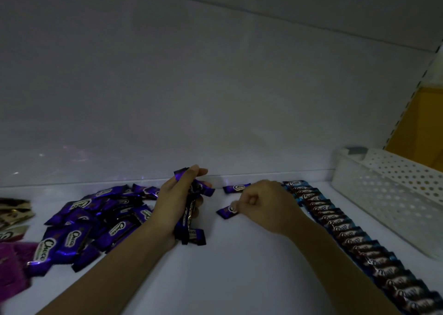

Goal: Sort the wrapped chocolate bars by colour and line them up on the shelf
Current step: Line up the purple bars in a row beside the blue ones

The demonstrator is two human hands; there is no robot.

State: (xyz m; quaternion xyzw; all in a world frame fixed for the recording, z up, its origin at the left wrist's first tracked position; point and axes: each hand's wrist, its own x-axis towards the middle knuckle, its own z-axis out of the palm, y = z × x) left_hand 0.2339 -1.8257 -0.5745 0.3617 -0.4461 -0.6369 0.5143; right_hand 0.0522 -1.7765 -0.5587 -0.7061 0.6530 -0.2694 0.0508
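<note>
My left hand (177, 202) grips a bunch of several purple wrapped bars (190, 215), held upright over the white shelf (227, 254). My right hand (263, 204) pinches one purple bar (226, 212) lying flat on the shelf. Another purple bar (236, 188) lies just behind it, near the back wall. A loose heap of purple bars (96, 221) sits left of my left hand. Along the right runs a slanting row of several blue bars (345, 233), overlapping one another from the back wall toward the front edge.
A white perforated plastic basket (388, 195) stands at the right end of the shelf. Gold-wrapped bars (14, 213) and magenta ones (13, 269) lie at the far left. Bare shelf lies between my forearms. The shelf's back wall (215, 99) rises close behind.
</note>
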